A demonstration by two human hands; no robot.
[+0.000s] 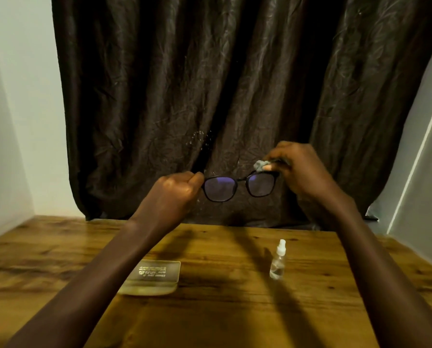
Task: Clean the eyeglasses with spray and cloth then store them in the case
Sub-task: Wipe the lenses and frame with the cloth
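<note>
Held black-framed eyeglasses [219,189] level in mid-air, lenses tinted purple; pressed crumpled grey cloth [259,166] to right lens's top rim; left clear spray bottle [278,262] upright, tan printed case [152,276] flat below.

Both forearms are raised and stretched forward. The left grip [176,190] is curled on the eyeglasses [219,190]; the cloth [259,166] is pinched by the right grip [297,167].

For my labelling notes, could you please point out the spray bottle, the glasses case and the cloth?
spray bottle [277,266]: head view, on its clear body.
glasses case [154,275]: head view, on its printed lid.
cloth [259,166]: head view, on its bunched grey end.
</note>
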